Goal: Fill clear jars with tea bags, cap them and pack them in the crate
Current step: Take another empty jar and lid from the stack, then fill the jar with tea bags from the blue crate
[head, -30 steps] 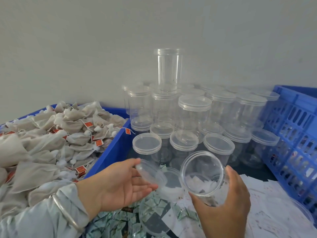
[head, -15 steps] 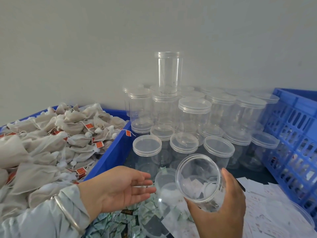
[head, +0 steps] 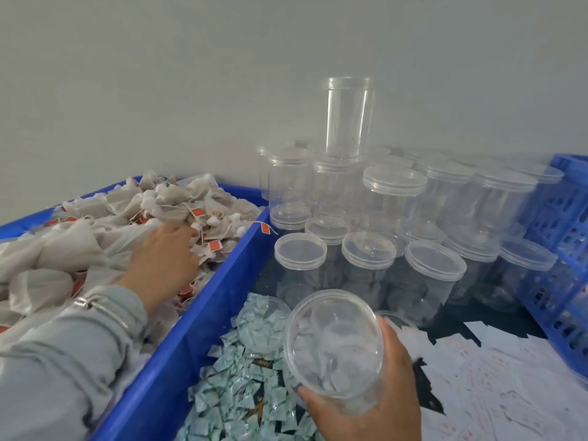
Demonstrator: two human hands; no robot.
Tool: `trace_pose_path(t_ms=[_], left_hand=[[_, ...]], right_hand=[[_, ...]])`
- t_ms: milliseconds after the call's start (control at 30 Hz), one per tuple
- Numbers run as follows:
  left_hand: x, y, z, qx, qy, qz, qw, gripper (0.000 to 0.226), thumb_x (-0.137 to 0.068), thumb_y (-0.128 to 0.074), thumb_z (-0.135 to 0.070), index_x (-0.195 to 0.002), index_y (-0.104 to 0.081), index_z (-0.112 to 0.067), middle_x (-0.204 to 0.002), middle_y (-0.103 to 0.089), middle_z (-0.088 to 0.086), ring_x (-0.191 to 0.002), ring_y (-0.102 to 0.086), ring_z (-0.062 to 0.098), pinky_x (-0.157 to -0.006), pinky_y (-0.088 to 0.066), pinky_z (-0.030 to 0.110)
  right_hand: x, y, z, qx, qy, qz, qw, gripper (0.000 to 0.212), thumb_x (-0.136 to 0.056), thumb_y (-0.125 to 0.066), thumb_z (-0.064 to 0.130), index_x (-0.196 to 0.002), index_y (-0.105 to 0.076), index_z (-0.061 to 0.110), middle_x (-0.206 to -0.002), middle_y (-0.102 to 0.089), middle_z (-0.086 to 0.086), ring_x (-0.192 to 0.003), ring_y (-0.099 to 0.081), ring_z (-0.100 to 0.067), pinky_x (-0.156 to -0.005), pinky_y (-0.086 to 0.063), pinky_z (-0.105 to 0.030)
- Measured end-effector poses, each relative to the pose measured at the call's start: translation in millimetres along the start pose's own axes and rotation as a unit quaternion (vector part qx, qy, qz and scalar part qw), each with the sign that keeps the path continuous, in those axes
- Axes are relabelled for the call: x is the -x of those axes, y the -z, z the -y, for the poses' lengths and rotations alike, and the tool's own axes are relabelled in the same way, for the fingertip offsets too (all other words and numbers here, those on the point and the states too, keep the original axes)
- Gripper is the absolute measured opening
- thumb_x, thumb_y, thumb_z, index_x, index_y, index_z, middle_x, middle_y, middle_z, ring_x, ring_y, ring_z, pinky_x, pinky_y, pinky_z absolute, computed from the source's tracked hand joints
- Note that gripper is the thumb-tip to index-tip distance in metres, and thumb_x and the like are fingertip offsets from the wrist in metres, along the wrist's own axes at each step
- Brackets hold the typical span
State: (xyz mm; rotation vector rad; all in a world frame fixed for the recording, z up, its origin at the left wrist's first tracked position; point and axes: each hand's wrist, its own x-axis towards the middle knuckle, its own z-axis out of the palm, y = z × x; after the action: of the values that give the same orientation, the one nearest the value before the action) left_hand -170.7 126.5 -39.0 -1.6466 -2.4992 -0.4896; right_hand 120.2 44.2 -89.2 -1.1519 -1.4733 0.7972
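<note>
Head view: open clear jar (head: 334, 348) held tilted, mouth toward the camera, low center-right, above a scatter of small green-white packets (head: 245, 386). Right hand (head: 372, 396) grips it from below, thumb along the near side, fingers wrapped round the far side. No lid on it; inside looks empty, contents hard to tell through the clear plastic. Left hand (head: 162, 259) is in the blue bin (head: 203, 300) at left, palm down on the heap of tea bags (head: 95, 237); fingertips buried among the bags, cannot tell whether they pinch one. Grey sleeve (head: 63, 345) and a metal bangle (head: 95, 305) on that wrist. Tea bags are off-white with strings and small red tags. Behind the held jar, a cluster of capped clear jars (head: 381, 249) stands upright in rows, some stacked two high, one tall uncapped jar (head: 348, 116) on top at the back. Blue slotted crate (head: 563, 249) at far right, just beside the jar cluster. White printed paper sheets (head: 496, 377) lie on the dark surface at lower right. Plain grey wall (head: 222, 74) behind.
</note>
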Motion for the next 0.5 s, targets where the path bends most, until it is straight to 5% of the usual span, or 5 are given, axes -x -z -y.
trace_pose_path(t_ms=[100, 167, 267, 500], left_hand=[[1.6, -6.1, 6.8, -0.132, 0.015, 0.073, 0.988, 0.044, -0.091, -0.049, -0.035, -0.131, -0.046, -0.016, -0.134, -0.049, 0.010, -0.125, -0.041, 0.031, -0.102, -0.036, 0.042], [5.5, -5.9, 2.8, -0.177, -0.001, 0.087, 0.980, 0.033, -0.089, -0.048, -0.030, -0.121, -0.052, -0.019, -0.127, -0.056, 0.008, -0.118, -0.048, 0.029, -0.098, -0.039, 0.040], [12.0, -3.7, -2.2, -0.210, -0.007, 0.083, 0.974, 0.020, -0.089, -0.045, -0.016, -0.105, -0.058, -0.016, -0.117, -0.059, 0.007, -0.110, -0.053, 0.026, -0.089, -0.042, 0.037], [12.8, 1.8, -7.3, -0.219, 0.026, 0.044, 0.974, 0.024, -0.090, -0.042, -0.007, -0.107, -0.059, -0.007, -0.111, -0.056, 0.013, -0.107, -0.054, 0.031, -0.085, -0.045, 0.039]], right_hand=[[9.1, -15.9, -10.7, -0.013, 0.003, 0.073, 0.997, 0.114, -0.044, -0.095, 0.022, -0.140, -0.034, 0.032, -0.133, -0.041, 0.019, -0.125, -0.040, -0.001, -0.084, -0.043, -0.007], [18.7, -26.7, -12.3, -0.032, 0.020, 0.070, 0.997, 0.110, -0.040, -0.096, 0.022, -0.134, -0.041, 0.038, -0.124, -0.049, 0.024, -0.117, -0.049, 0.000, -0.080, -0.052, -0.017], [28.1, -38.0, -12.2, -0.033, 0.030, 0.059, 0.997, 0.111, -0.035, -0.096, 0.027, -0.129, -0.041, 0.047, -0.120, -0.051, 0.028, -0.111, -0.045, 0.018, -0.079, -0.047, -0.007], [29.4, -46.5, -12.0, -0.097, 0.037, 0.058, 0.993, 0.108, -0.033, -0.087, 0.046, -0.127, -0.034, 0.053, -0.125, -0.051, 0.027, -0.111, -0.043, 0.023, -0.072, -0.038, 0.005]])
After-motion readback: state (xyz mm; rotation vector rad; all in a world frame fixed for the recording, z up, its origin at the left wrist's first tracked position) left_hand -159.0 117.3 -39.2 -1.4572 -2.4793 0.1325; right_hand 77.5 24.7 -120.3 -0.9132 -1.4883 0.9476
